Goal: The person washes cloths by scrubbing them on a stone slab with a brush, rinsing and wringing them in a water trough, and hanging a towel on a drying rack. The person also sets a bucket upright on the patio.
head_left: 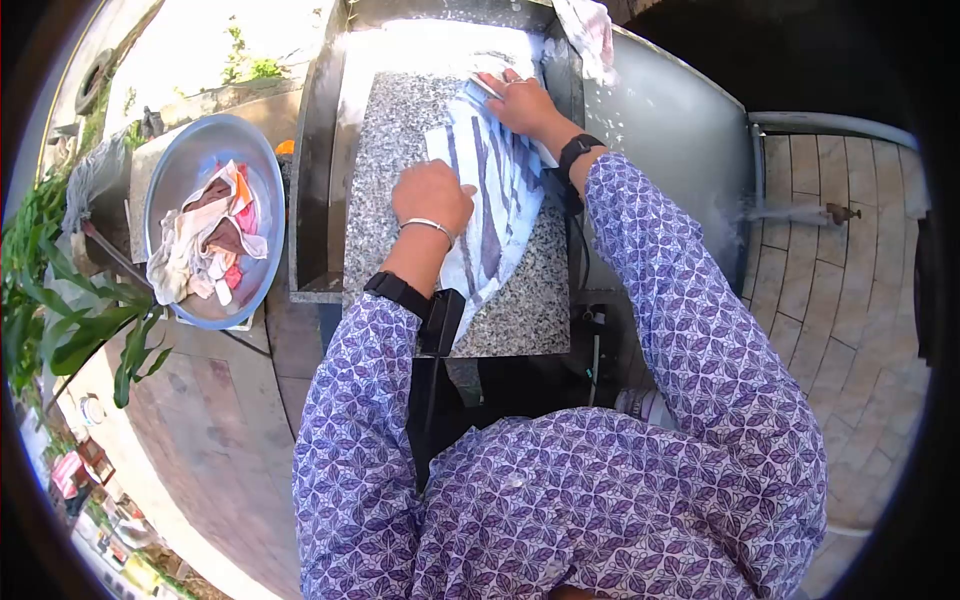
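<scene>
- Near edge of the granite worktop (525,315): mind the striped cloth (492,190) here, its tip could slip off.
- Cloth's lying rumpled on the slab, so I'd work the creases out flat.
- Left hand (433,195): curled at its left edge, can't tell if the grip has fabric.
- Right hand (522,105): bent over the far end, grip unclear too; I'd keep that end steady.

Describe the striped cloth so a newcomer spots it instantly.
Start at the speckled slab in the middle of the view. On it lies the striped cloth, left hand at its side, right hand at its far end. Dark bands on white set it apart from the pink and cream cloths heaped in the basin at left.
</scene>
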{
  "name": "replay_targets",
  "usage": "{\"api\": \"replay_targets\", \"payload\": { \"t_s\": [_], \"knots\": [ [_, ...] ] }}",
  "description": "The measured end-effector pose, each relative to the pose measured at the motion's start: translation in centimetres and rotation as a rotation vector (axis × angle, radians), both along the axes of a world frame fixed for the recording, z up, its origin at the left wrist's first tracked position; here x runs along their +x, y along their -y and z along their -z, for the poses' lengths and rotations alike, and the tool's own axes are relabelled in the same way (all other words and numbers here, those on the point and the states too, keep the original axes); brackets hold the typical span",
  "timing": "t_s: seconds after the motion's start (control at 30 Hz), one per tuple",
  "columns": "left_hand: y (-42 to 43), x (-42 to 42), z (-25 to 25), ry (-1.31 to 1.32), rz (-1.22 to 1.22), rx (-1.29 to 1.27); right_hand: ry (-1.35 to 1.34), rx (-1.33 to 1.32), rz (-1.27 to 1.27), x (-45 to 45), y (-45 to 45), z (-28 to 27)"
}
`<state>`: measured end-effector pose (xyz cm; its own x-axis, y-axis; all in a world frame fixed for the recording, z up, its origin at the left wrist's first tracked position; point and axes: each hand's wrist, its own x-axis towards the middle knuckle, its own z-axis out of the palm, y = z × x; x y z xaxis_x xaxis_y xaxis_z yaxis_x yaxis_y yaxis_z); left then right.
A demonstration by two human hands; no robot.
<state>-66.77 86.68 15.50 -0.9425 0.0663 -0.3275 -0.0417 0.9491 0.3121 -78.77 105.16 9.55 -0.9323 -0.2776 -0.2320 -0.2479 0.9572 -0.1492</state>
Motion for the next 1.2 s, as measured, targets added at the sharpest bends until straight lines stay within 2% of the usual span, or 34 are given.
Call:
{"api": "replay_targets", "payload": {
  "t_s": [0.07,0.17,0.23,0.27,0.33,0.37,0.43,0.5,0.57,0.63,0.67,0.7,0.77,0.8,0.83,0.9,0.93,0.97,1.03,1.1,1.17,1.2],
  "knots": [
    [-1.4,0.3,0.4,0.054,0.064,0.014,0.012,-0.087,0.019,-0.1,-0.8,0.6],
    [-0.6,-0.4,-0.9,0.099,-0.019,0.009,-0.006,-0.208,0.052,-0.3,-1.7,1.7],
    [2.7,-0.4,-1.8,0.258,-0.516,0.673,-0.017,-0.244,0.046,-0.2,-2.1,1.7],
    [3.2,0.4,-1.7,0.263,-0.506,0.666,-0.030,-0.277,0.027,0.0,-2.2,1.7],
    [4.2,2.0,-0.5,0.311,-1.260,1.831,-0.034,-0.241,0.039,0.2,-1.9,1.5],
    [4.2,2.5,1.3,0.300,-1.338,1.759,-0.035,-0.196,0.043,0.4,-1.6,1.1],
    [3.2,3.2,2.6,0.224,-1.343,1.746,0.258,-0.235,0.203,1.8,0.9,-3.3],
    [2.2,3.4,0.6,0.222,-1.356,1.692,0.155,-0.518,0.008,7.7,3.6,-6.3],
    [2.3,4.4,0.0,0.216,-1.374,1.637,0.129,-0.416,-0.239,15.1,6.6,-11.1],
    [3.9,5.6,1.1,0.385,-1.206,1.642,0.181,-0.486,-0.166,15.8,6.1,-10.3],
    [5.4,5.6,0.5,0.582,-1.102,1.579,0.234,-0.562,-0.099,15.9,5.7,-9.7],
    [5.7,5.4,0.1,0.574,-1.110,1.581,0.237,-0.563,-0.108,15.5,5.5,-9.0],
    [5.9,5.5,-1.3,0.489,-0.867,1.256,0.186,-0.931,0.038,14.0,5.4,-8.0],
    [5.4,5.5,-1.6,0.275,-0.845,1.281,0.105,-0.890,-0.009,13.6,5.3,-8.1],
    [4.9,5.3,-1.6,0.282,-0.841,1.286,0.104,-0.884,-0.003,13.7,5.4,-8.4],
    [4.1,4.5,-1.9,-0.044,-1.138,1.902,0.083,-0.739,-0.035,14.1,6.4,-9.3],
    [4.2,4.4,-1.9,0.027,-1.215,1.984,0.037,-0.762,-0.104,14.8,7.1,-9.6],
    [4.4,4.5,-1.9,0.028,-1.217,1.987,0.115,-0.704,-0.161,15.8,7.6,-10.4],
    [4.8,5.1,-1.6,0.088,-1.405,1.750,0.079,-0.539,-0.281,16.3,7.7,-9.9],
    [5.6,8.0,-2.9,0.154,-1.310,1.660,0.064,-0.196,-0.225,12.0,4.9,-6.1],
    [5.3,10.2,-3.5,0.151,-1.254,1.695,0.002,0.042,0.023,5.2,2.3,-3.4],
    [4.9,10.9,-3.8,0.155,-1.247,1.694,0.000,0.042,0.029,3.9,2.3,-3.3]
  ]
}}
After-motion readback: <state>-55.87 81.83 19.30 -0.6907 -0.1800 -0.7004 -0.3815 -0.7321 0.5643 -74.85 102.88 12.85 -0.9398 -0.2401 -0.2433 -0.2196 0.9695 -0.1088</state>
